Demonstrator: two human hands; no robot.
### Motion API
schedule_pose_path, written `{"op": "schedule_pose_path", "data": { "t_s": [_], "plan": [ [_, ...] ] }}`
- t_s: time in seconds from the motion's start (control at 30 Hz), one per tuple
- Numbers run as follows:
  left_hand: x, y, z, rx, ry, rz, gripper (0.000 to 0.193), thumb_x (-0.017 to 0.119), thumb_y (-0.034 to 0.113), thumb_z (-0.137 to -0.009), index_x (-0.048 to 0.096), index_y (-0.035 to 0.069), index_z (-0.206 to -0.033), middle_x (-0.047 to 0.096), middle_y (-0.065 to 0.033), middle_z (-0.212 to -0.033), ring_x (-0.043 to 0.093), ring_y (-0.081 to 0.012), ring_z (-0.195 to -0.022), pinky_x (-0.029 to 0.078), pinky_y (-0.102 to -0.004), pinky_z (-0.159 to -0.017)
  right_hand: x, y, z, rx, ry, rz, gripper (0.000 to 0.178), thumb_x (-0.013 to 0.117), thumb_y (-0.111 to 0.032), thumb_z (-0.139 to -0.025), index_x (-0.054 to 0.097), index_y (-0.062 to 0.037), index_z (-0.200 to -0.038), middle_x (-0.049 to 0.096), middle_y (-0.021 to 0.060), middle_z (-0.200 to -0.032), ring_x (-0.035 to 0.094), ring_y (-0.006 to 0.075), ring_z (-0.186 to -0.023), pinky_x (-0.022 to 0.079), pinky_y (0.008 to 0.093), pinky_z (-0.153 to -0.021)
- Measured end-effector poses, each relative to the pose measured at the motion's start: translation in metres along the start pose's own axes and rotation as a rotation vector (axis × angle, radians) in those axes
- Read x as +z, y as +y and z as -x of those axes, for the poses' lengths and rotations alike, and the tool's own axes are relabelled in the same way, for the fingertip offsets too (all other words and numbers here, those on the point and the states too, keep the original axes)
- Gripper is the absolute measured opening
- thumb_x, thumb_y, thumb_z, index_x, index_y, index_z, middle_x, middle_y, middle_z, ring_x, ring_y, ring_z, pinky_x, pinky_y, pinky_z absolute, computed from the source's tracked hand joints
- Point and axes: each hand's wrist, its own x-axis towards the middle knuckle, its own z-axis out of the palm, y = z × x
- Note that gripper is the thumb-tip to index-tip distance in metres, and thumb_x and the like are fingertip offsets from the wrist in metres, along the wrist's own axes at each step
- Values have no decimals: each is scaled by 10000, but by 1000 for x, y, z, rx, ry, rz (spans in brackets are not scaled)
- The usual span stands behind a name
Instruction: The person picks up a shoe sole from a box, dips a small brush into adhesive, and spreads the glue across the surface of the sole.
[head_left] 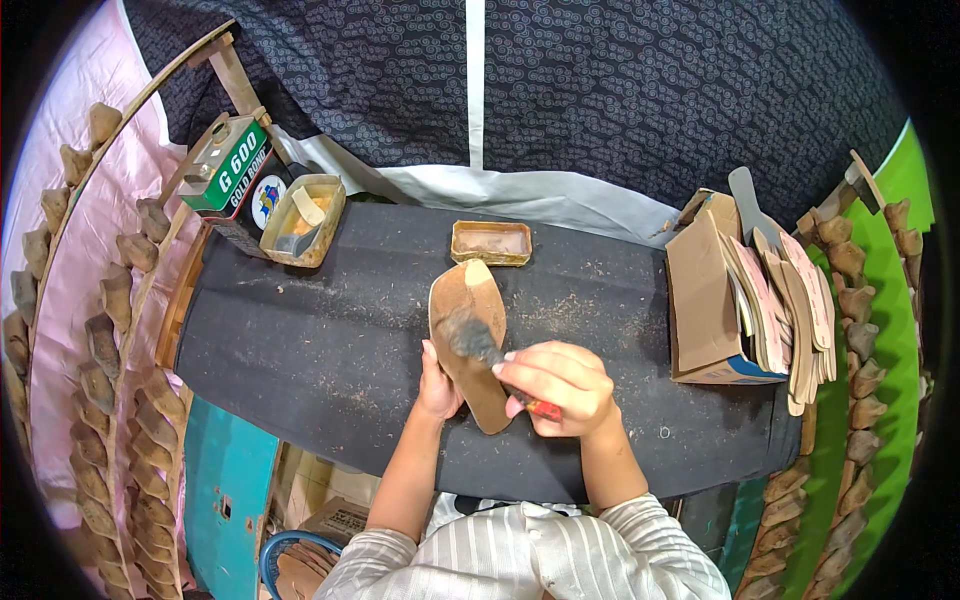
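Observation:
My left hand (438, 385) grips a brown shoe sole (480, 388) along its left edge and holds it up, tilted, over the table's middle. The sole's broad end points away from me and has a pale patch at its tip. My right hand (562, 388) is closed on a brush (478, 342) with a red handle and dark, clumped bristles. Those bristles lie against the sole's upper half, covering part of it. Just beyond the sole sits a small shallow rectangular dish (491, 257) with a crusted brown rim.
A dark cloth covers the table (330, 350), strewn with small scraps. At far left, a green-and-black can (228, 175) stands beside a tub (322, 245) holding scrapers. To the right, a cardboard box (705, 300) holds sole-shaped pieces (800, 300). Racks of wooden shoe lasts (100, 345) flank both sides.

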Motion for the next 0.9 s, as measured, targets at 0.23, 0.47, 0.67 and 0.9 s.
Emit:
{"op": "schedule_pose_path", "data": {
  "t_s": [0.23, 0.47, 0.67, 0.9],
  "plan": [
    [7, 13, 5, -43, -263, -179, 914, 217, 757, -835, 372, -6, -1313, 563, -166, -1127, 618, -274, -905, 523, -384, -778, 3, 4, -1, 63, 143, 203, 361, 757, -80, -594, 668, -1, -935, 632, 122, -889, 645, 273, -759, 545, 333, -645],
    [5, 13, 5, -46, -218, -201, 915, 198, 756, -838, 384, -14, -1298, 578, -175, -1089, 621, -269, -896, 524, -377, -776, 0, 1, 0, 82, 125, 129, 380, 763, -78, -576, 667, -6, -937, 626, 130, -920, 642, 273, -763, 543, 329, -650],
    [4, 13, 3, -62, -288, -164, 912, 197, 756, -839, 398, -13, -1286, 591, -174, -1055, 625, -266, -879, 524, -370, -769, -2, 3, 2, 111, 97, 164, 412, 750, -41, -546, 668, -9, -948, 628, 125, -924, 643, 277, -770, 543, 340, -661],
    [-2, 8, 1, -66, -355, -62, 907, 181, 748, -845, 407, -18, -1275, 595, -172, -1035, 625, -266, -863, 524, -368, -748, 1, 2, -2, 145, 169, 173, 279, 738, -70, -613, 681, -13, -881, 637, 116, -852, 644, 270, -745, 530, 336, -662]
  ]
}}
